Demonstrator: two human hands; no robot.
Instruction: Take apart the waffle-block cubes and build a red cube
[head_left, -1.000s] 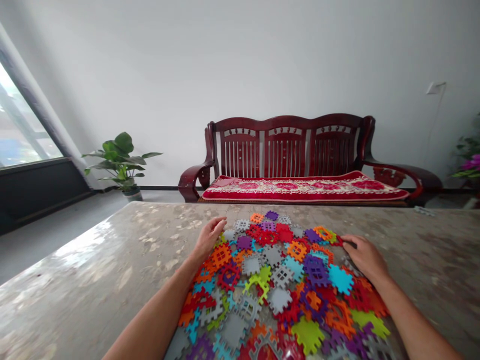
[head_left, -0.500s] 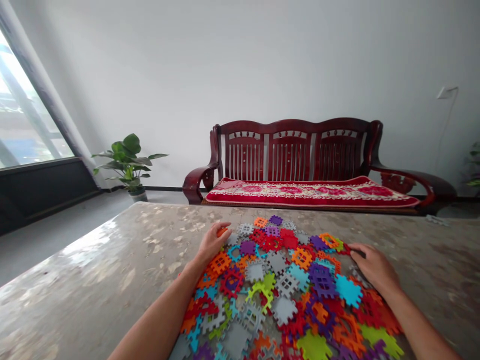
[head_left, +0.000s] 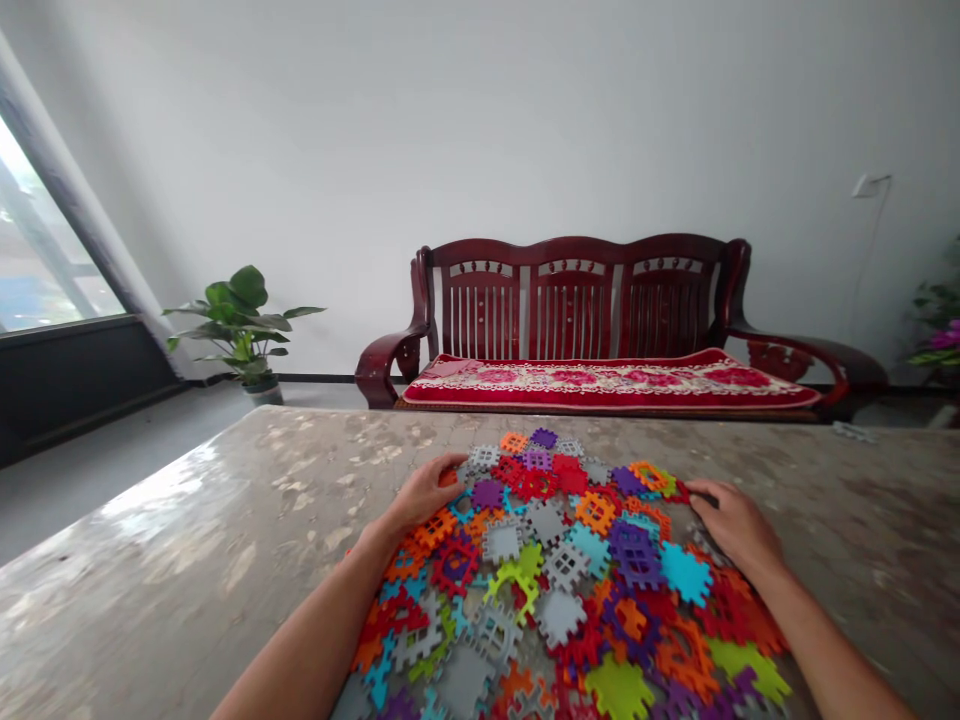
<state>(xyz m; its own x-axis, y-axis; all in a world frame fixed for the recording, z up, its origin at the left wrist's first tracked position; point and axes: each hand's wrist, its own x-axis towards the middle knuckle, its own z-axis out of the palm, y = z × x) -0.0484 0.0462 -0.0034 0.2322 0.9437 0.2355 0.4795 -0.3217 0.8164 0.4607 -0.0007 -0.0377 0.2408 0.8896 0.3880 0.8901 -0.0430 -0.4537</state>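
Note:
Colourful notched plastic puzzle tiles (head_left: 562,615) lie in a wide, overlapping heap on the table, some solid squares and some with window, ring or gear-like cut-outs. My left hand (head_left: 424,492) rests along the heap's far left edge, thumb and fingers apart, with an orange tile (head_left: 448,478) showing between them. At the right edge, my right hand (head_left: 739,522) lies with thumb and forefinger apart, the fingertips touching or very near a red tile (head_left: 682,492). The other fingers of the right hand are mostly hidden. Both forearms flank the heap.
The heap lies on a grey-brown mottled table (head_left: 225,540). Behind it stands a dark red wooden bench (head_left: 574,315) with a red floral cover (head_left: 600,385). A potted plant (head_left: 244,310) is on the left, and a small pale piece (head_left: 853,432) lies at the table's far right.
The view has turned slightly, so everything sits a little further left. The left fingers have drawn in round the orange tile's edge. The right hand stays beside the red tile.

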